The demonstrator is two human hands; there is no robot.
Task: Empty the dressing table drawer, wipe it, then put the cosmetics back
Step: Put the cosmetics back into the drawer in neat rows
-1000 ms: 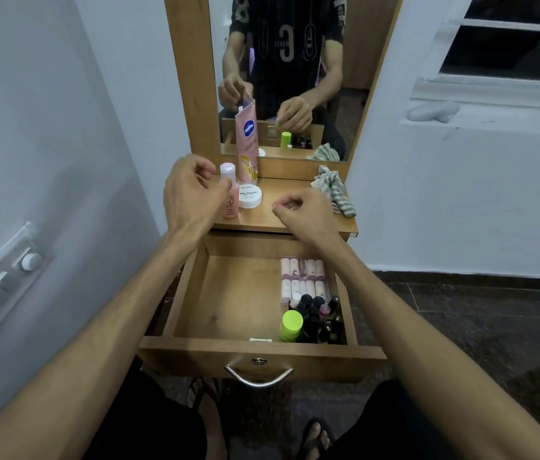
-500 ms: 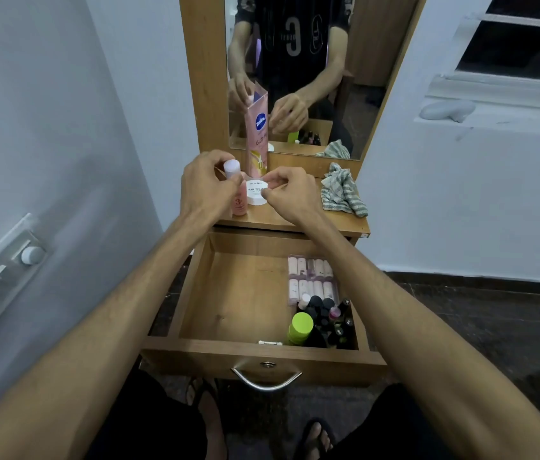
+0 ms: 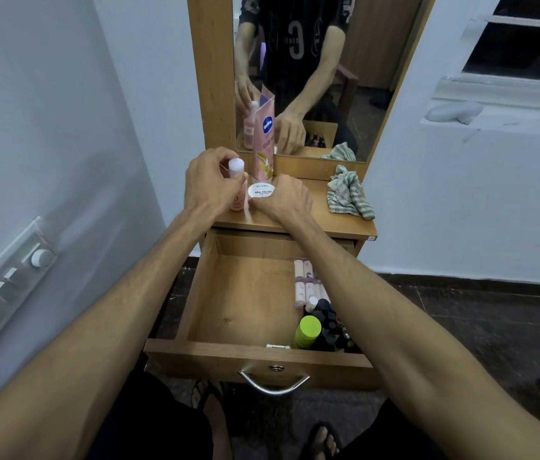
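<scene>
My left hand (image 3: 210,184) grasps a small pink white-capped bottle (image 3: 236,185), steadying it upright on the wooden worktop (image 3: 315,214). My right hand (image 3: 283,199), fingers curled, touches the round white jar (image 3: 261,190). Other cosmetics (image 3: 320,313) remain in the open wooden drawer (image 3: 245,293).

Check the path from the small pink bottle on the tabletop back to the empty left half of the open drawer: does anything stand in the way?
Nothing visible does. The left hand grips the small pink bottle on the tabletop; the drawer lies open directly below, its left half bare wood, the cosmetics crowded along its right side.
</scene>
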